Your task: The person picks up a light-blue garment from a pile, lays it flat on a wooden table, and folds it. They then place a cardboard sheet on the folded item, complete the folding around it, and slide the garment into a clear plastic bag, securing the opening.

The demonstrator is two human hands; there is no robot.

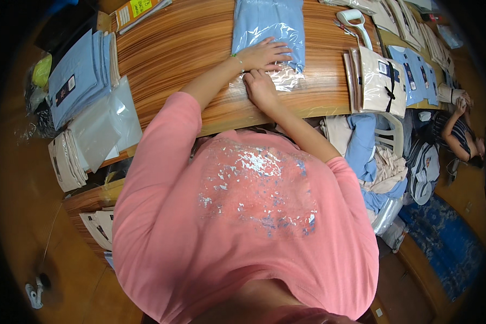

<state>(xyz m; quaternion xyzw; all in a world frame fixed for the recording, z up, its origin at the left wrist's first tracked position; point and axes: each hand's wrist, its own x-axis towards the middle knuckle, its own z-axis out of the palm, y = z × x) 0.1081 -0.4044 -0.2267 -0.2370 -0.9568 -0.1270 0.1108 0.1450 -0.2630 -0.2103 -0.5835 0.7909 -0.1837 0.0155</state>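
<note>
A folded light-blue garment [267, 15] lies at the far middle of the table inside a clear plastic bag [290, 80], its loose end towards me. My left hand [264, 55] rests flat across the bag's lower part, fingers stretched out to the right. Just nearer to me, my right hand [261, 88] is closed, its curled fingers at the near left part of the bag's loose plastic. The exact grip of its fingertips is hidden. A thin green band circles my left wrist.
Blue packed garments [75, 81] and clear plastic sleeves [100, 127] lie along the left edge. Cream packed garments [380, 81], scissors [344, 27] and a white handled tool [364, 32] are at the right. A white chair [397, 132] heaped with clothes stands beside me; another person [453, 129] is farther right.
</note>
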